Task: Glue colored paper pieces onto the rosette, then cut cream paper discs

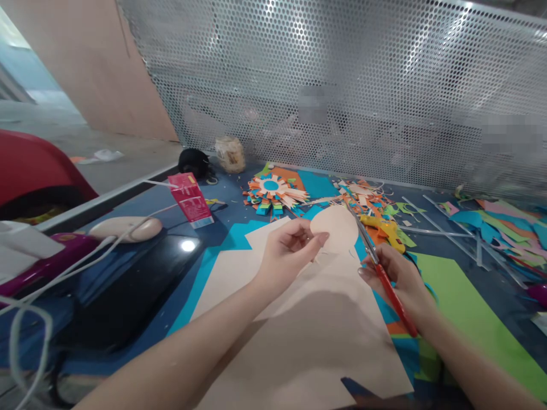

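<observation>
Between the thumb and fingers of my left hand is a round, cream paper disc, held up over the sheets. My right hand grips a pair of scissors with red handles, blades pointing up and away beside the disc's right edge. Whether the blades touch the disc I cannot tell. Below both hands lies a large cream paper sheet with a notch cut at its near edge. Blue paper shows under it on the left, and a green sheet lies to the right.
Behind the disc sit a layered paper flower and a heap of paper scraps. A yellow glue gun and clear glue sticks lie right. Leftward are a pink carton, a computer mouse, a dark tablet and white cables.
</observation>
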Available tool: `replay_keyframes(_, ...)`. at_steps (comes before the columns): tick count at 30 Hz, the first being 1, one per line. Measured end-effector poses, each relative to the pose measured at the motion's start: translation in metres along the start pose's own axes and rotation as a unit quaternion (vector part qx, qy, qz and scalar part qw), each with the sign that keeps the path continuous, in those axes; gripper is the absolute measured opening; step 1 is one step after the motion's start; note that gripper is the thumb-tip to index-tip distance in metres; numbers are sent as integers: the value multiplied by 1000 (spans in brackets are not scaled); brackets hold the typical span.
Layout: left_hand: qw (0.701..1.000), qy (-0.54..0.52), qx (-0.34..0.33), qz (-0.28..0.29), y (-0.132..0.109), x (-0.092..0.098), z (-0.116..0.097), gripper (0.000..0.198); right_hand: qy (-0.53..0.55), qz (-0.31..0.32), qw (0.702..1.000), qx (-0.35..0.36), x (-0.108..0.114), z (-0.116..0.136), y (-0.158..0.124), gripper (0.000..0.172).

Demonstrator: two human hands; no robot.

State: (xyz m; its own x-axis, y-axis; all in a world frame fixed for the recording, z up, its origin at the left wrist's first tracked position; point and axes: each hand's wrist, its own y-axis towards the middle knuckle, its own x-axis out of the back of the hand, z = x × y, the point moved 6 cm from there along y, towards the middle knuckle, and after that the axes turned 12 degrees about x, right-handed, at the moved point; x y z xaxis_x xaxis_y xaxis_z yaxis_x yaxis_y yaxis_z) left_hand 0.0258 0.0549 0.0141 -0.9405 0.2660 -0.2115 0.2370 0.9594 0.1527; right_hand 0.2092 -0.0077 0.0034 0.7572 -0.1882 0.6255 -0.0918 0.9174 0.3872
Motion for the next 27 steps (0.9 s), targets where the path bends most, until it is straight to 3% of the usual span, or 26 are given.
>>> replay_keyframes(27, 999, -15, -42, -20, 4, 6, -8, 15, -18, 23, 999, -23, -1, -3, 0, 26)
